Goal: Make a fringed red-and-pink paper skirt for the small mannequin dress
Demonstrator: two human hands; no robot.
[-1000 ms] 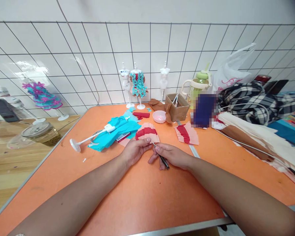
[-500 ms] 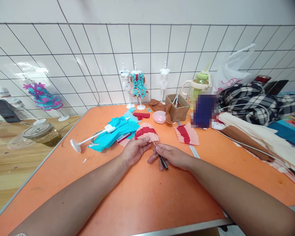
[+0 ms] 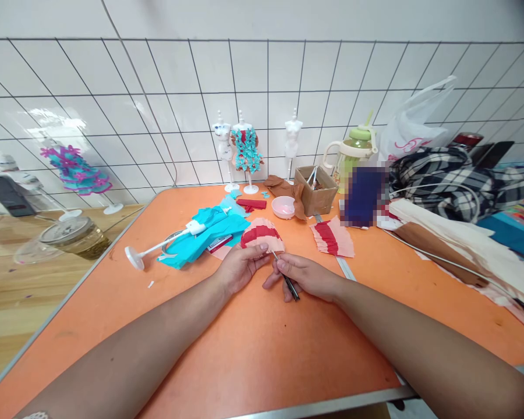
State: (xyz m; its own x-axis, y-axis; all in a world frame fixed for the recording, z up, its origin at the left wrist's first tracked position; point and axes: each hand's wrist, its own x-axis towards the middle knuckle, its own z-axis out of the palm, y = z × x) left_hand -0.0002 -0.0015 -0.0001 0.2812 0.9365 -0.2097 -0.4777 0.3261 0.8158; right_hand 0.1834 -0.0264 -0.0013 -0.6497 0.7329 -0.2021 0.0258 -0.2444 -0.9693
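1. Crepe piece (image 3: 262,234), pink with a red band, is pinched in the left hand (image 3: 241,269) near the table's (image 3: 244,355) middle.
2. Right hand (image 3: 306,276) grips a slim dark tool (image 3: 292,288), its metal tip at the piece's near rim.
3. Matching banded piece (image 3: 332,237) lies right of the first; three miniature dress forms (image 3: 247,151) stand along the table's far edge.

orange table (image 3: 227,361) | on it: turquoise paper (image 3: 220,224) | pink bowl (image 3: 283,216) | cardboard box (image 3: 325,202) | red-and-pink piece (image 3: 329,237)
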